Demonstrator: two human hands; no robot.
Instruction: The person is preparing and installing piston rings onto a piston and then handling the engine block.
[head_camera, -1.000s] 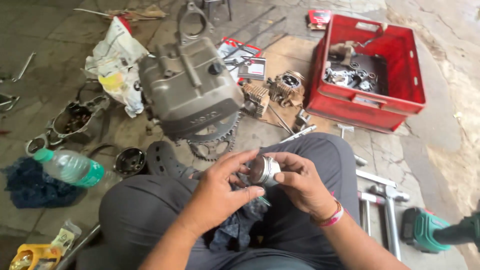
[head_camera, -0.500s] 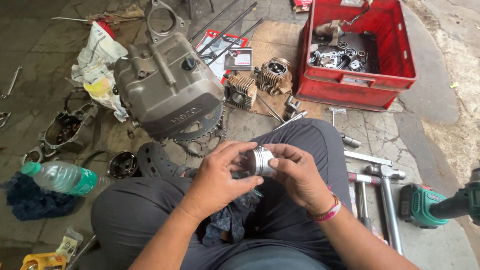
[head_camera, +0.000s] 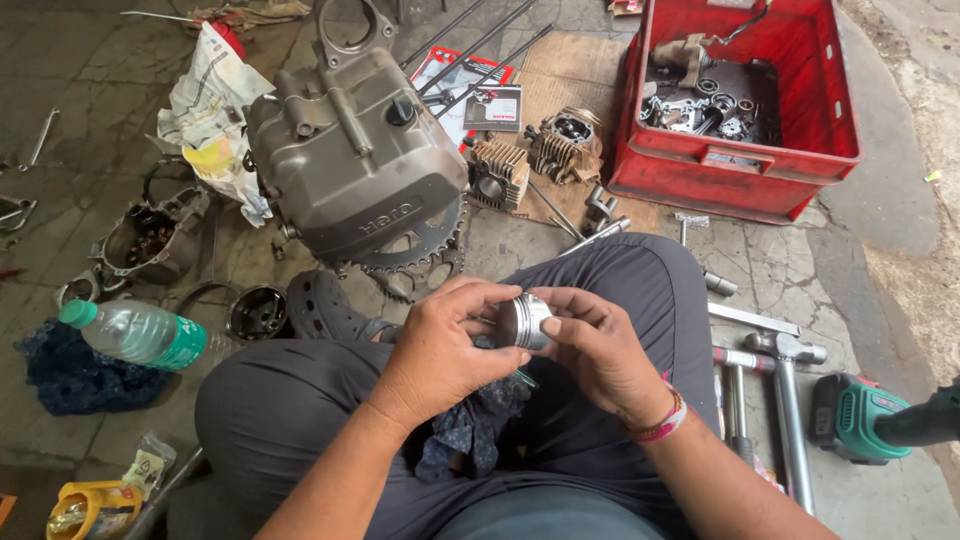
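Head view looks down on a small silver metal piston (head_camera: 524, 320) held above the person's lap, between both hands. Left hand (head_camera: 440, 350) curls around its near side, fingers closed on it, while the right hand (head_camera: 600, 350) grips the other side with thumb and fingertips — a pink band sits on that wrist. Under the hands a dark blue rag (head_camera: 470, 430) lies on the grey trousers.

Just beyond the knees on the concrete floor (head_camera: 880, 220) stands a large grey engine case (head_camera: 350, 160) with a toothed sprocket (head_camera: 420, 260) at its lower edge. Two finned cylinder parts (head_camera: 540, 160) sit beside it on a piece of cardboard, and a red plastic crate (head_camera: 750, 170) holding metal parts stands further right. Left of the lap lie a clear water bottle (head_camera: 135, 335) with a green cap, a dark clog (head_camera: 325, 305) and an open engine cover (head_camera: 150, 235). At the right — near the leg — lie long steel wrenches (head_camera: 780, 380) and a green power tool (head_camera: 860, 415).
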